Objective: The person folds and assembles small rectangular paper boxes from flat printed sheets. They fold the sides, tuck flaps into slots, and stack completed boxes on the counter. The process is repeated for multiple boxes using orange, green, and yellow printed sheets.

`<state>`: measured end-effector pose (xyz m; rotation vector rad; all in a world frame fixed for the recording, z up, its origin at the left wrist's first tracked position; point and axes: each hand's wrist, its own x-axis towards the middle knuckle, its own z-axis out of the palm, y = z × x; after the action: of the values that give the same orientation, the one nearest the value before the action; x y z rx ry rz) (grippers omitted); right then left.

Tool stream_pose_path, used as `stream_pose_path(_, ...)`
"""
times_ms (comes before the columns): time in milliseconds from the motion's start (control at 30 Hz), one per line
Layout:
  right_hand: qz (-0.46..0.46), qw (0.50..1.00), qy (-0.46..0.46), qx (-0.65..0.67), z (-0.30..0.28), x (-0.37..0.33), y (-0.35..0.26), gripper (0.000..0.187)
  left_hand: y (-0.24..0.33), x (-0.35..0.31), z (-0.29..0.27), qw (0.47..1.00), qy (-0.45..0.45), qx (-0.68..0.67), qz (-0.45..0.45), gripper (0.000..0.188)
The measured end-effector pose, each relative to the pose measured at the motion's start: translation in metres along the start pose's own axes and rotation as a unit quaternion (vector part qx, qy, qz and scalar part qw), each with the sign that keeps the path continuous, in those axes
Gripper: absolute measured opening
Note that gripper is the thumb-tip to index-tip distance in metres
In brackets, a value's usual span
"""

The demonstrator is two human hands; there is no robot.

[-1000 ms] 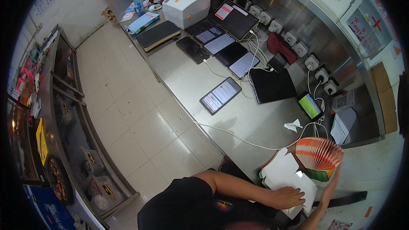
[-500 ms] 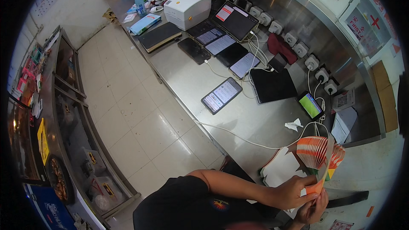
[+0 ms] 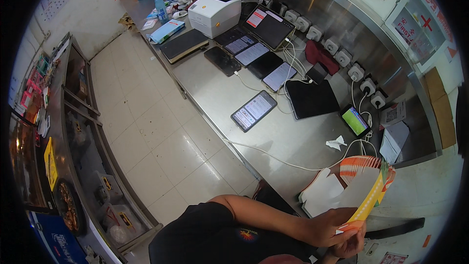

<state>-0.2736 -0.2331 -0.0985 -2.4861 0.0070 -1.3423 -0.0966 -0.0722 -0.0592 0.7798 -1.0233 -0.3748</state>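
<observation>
At the lower right, my left hand (image 3: 326, 227) is closed on a curved printed card sheet (image 3: 367, 204), with a yellow and orange edge and a pale inner face. My right hand (image 3: 352, 244) pinches the sheet's lower end from beneath, fingers close to those of my left. Just beyond, a fanned stack of orange-and-white striped card pieces (image 3: 359, 165) rests on the counter, partly covered by the held sheet. Beside it lies a pile of flat white card blanks (image 3: 321, 190) with orange edges.
The steel counter (image 3: 283, 139) carries several phones, including one lit phone (image 3: 254, 111), a black tablet (image 3: 312, 99) and a white label printer (image 3: 215, 13). White charging cables (image 3: 273, 159) trail across it from wall plugs. A crumpled paper scrap (image 3: 336, 143) lies near the stack.
The card sheet has swung round, so its yellow edge and pale face now show more. Both hands have shifted slightly left and down with it.
</observation>
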Motion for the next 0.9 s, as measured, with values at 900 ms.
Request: stream_pose_path(900, 0.226, 0.973, 0.009, 0.041, 0.012, 0.045, -0.051, 0.024, -0.019, 0.019, -0.031, 0.998, -0.025, 0.000, 0.050, 0.019)
